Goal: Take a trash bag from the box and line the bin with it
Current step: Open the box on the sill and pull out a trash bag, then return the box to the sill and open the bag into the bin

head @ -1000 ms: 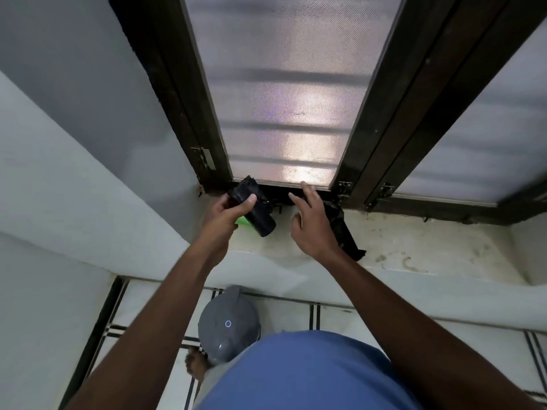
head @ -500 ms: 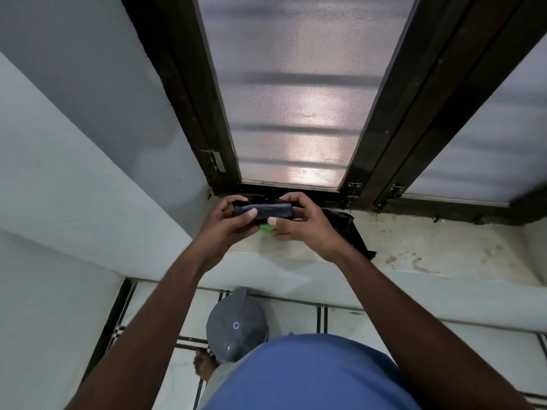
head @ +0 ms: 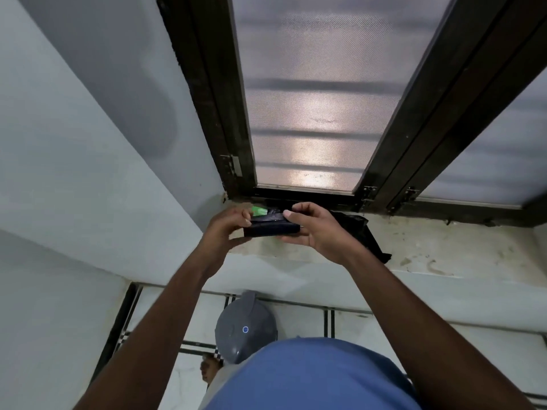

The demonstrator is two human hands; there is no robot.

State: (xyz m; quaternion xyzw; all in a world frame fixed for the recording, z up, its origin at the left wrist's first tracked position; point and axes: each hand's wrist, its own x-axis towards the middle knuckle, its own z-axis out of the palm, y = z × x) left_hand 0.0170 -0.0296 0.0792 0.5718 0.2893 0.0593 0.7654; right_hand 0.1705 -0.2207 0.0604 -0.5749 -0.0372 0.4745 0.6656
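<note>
Both hands (head: 225, 229) (head: 319, 232) gripping bag roll (head: 272, 229), lying crosswise

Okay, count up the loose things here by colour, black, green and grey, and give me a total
Black: 2, the bag roll held by left hand and right hand, and the loose bag on the sill
Green: 1, the box
Grey: 1, the bin
Total: 4

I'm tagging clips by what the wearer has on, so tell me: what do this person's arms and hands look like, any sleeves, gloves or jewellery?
Both forearms are bare up to the frame edge, with no sleeve in view. The left hand and right hand wear no gloves; no rings, watch or bracelet show. The only clothing visible is a blue shirt over the torso below.
</note>
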